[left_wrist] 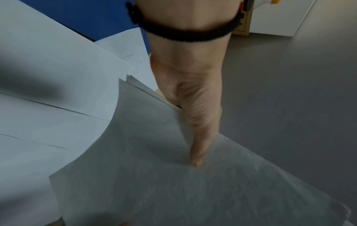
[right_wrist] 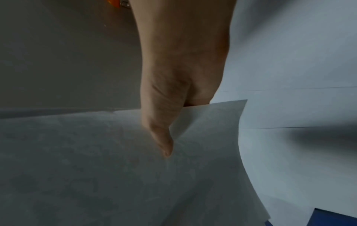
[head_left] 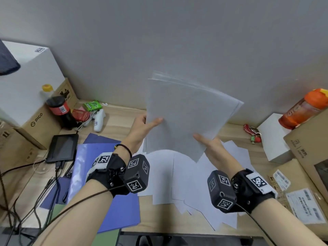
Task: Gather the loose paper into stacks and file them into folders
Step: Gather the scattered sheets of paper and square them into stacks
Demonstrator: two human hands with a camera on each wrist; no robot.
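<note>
A stack of white paper is held up above the desk, tilted, its sheets fanned slightly at the top edge. My left hand pinches its left edge, thumb on the near face; the thumb shows on the stack in the left wrist view. My right hand pinches the lower right edge, thumb on the stack too. The fingers behind the sheets are hidden. More loose sheets lie scattered on the desk below. Blue folders lie at the left, one under a clear sleeve.
Cardboard and white boxes with a cola bottle crowd the back left; a dark tablet with cables lies beside the folders. At the right stand parcels, a white box, an orange bottle and keys.
</note>
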